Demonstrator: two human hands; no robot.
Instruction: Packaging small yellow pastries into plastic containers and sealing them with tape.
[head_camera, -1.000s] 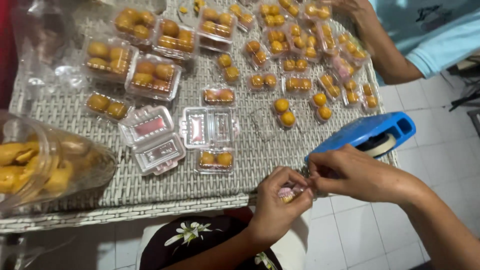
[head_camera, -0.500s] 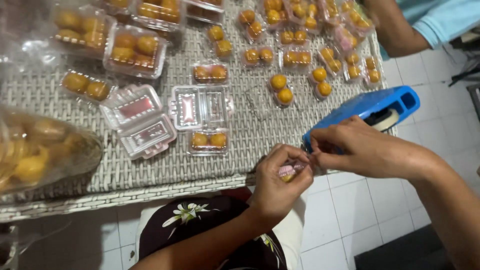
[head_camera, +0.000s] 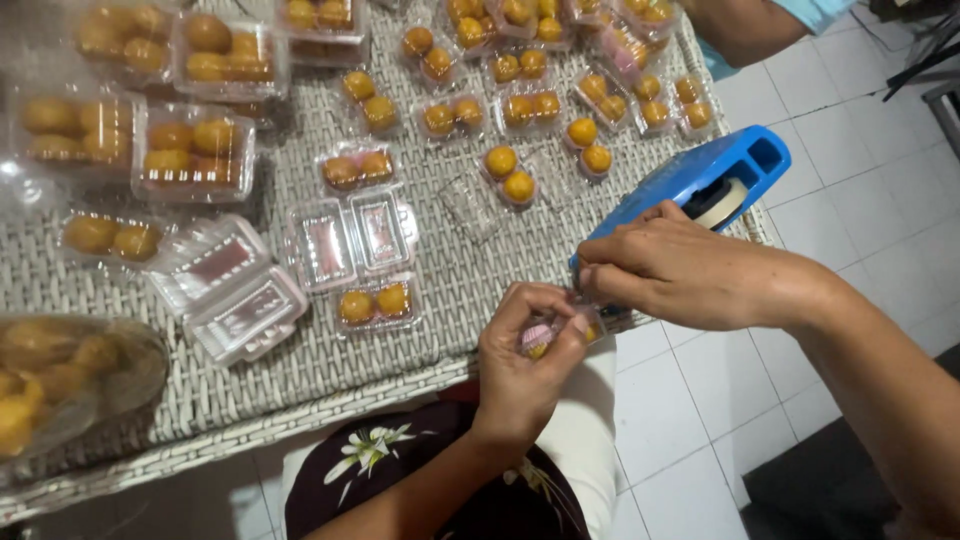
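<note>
Right now your left hand (head_camera: 525, 350) is closed around a small clear plastic clamshell (head_camera: 545, 338) with yellow pastry balls inside, held just off the near edge of the woven table (head_camera: 300, 375), over your lap. Your right hand (head_camera: 665, 270) pinches at the clamshell's top edge, fingertips tight together; a tape end is likely between them, but you can't tell. Blue tape dispenser (head_camera: 700, 185) sits just behind that hand. Judgement: clamshell is light, thin, flexes and crushes easily, slick too. Hold it by the rim corners, not the lid centre. An open empty twin clamshell (head_camera: 350, 240) lies on the table nearby. Versus half a second ago: hands in the same pose, camera shifted slightly, no real change in the hold.
</note>
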